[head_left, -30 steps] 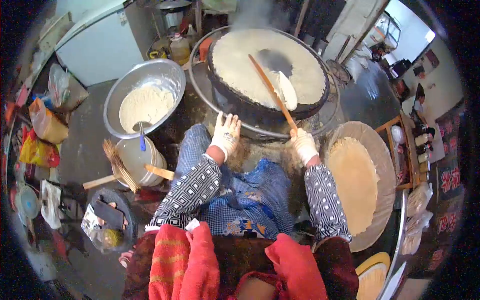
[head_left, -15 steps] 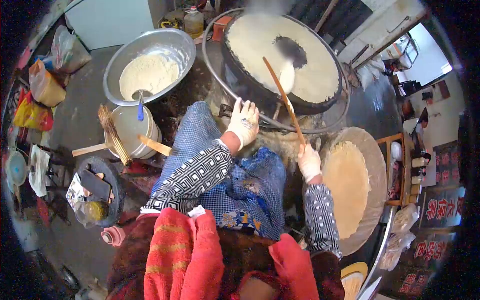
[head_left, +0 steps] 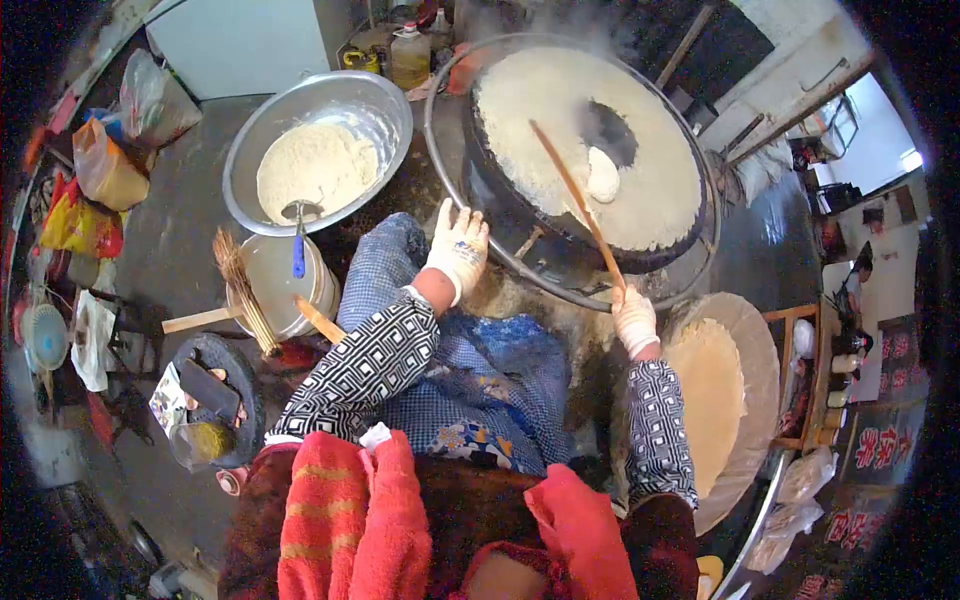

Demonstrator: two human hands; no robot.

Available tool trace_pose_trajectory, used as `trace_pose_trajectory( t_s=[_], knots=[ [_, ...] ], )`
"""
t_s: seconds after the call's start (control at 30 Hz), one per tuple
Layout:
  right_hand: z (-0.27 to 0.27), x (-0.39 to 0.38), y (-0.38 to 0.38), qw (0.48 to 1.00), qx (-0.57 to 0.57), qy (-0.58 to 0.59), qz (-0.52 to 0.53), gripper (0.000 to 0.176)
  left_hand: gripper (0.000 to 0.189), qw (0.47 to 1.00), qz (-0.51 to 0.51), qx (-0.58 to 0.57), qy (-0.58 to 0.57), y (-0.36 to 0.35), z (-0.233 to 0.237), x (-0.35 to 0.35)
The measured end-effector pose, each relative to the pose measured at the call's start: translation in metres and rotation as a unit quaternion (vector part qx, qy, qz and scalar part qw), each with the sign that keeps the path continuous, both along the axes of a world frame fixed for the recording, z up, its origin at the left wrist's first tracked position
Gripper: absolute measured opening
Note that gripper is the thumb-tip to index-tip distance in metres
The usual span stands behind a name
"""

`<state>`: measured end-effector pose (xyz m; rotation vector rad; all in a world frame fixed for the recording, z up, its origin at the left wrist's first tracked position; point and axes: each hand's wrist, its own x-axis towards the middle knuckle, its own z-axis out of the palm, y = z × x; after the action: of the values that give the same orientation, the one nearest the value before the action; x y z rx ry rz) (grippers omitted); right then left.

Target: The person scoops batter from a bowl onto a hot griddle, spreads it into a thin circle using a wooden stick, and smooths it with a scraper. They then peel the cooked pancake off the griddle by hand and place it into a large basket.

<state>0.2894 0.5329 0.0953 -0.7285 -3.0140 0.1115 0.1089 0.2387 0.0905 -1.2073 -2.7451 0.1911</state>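
My right hand [head_left: 634,318], in a whitish glove, is closed round the lower end of a long wooden stick [head_left: 572,190]. The stick slants up over the near left part of a large round griddle [head_left: 480,165], covered with pale batter [head_left: 540,90]. A dark bare patch [head_left: 610,135] shows near the griddle's middle, with a white lump of batter [head_left: 603,176] beside it. My left hand [head_left: 460,250], also gloved, has its fingers stretched out at the metal ring [head_left: 436,150] around the griddle. Its fingertips appear to touch the ring.
A metal basin [head_left: 235,165] of batter with a blue-handled ladle [head_left: 299,250] stands left, above a bucket [head_left: 325,270] bearing a straw brush [head_left: 240,290]. To the right lies a thin round flatbread [head_left: 705,390] on a covered round stand [head_left: 760,370]. A person [head_left: 855,285] is far right.
My left hand has moved left along the ring. The stick now lies left of the batter lump, apart from it in view. The whole view has shifted slightly.
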Motion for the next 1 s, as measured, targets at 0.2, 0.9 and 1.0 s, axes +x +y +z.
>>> trace_pose_trajectory(
  t_s=[0.2, 0.9, 1.0],
  knots=[
    [0.014, -0.016, 0.028, 0.998, 0.056, 0.024, -0.024, 0.032, 0.052, 0.999, 0.035, -0.008, 0.010, -0.008, 0.002, -0.029],
    [0.008, 0.005, 0.054, 0.998, 0.052, 0.036, 0.011, 0.037, 0.046, 0.995, -0.030, 0.096, 0.007, 0.006, 0.002, 0.029],
    [0.018, -0.003, 0.038, 0.997, 0.071, 0.009, 0.014, 0.036, 0.045, 0.997, -0.034, 0.063, 0.019, 0.000, -0.001, 0.013]
  ],
)
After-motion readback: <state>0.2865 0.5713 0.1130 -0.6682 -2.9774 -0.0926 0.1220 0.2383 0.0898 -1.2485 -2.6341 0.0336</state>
